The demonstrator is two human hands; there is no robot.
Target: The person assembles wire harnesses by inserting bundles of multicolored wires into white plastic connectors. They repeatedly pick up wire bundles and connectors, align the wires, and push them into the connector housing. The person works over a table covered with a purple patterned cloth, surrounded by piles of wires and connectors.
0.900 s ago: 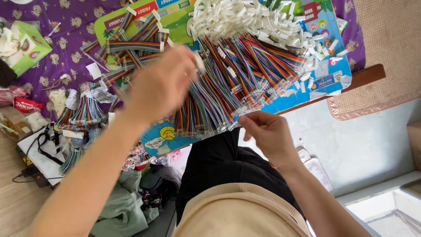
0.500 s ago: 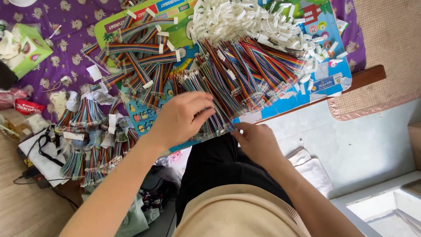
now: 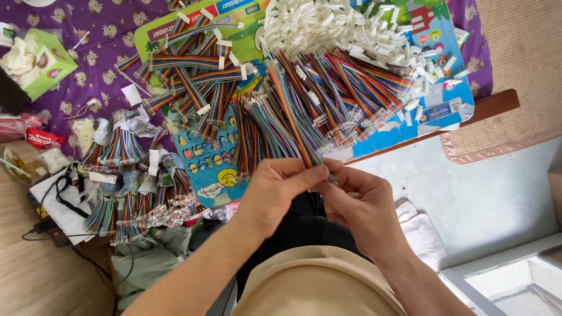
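My left hand (image 3: 280,193) and my right hand (image 3: 364,212) meet just below the low table's front edge. Both pinch the near end of one rainbow ribbon cable (image 3: 302,137), which runs up from my fingers across a spread pile of similar multicoloured ribbon cables (image 3: 345,96). Left thumb and fingers close on the cable from the left, and the right fingertips grip it at about the same spot. The cable's near tip is hidden between my fingers.
A heap of small white plastic connectors (image 3: 328,26) lies at the far side. Cables with white connectors (image 3: 193,82) and tied bundles (image 3: 132,196) lie left. A green tissue box (image 3: 41,58) stands on the purple cloth (image 3: 99,35). A woven mat (image 3: 521,58) is at right.
My left hand came down from the cable pile to the table's front edge with one ribbon cable. My right hand rose slightly to meet it, and both now grip that cable.
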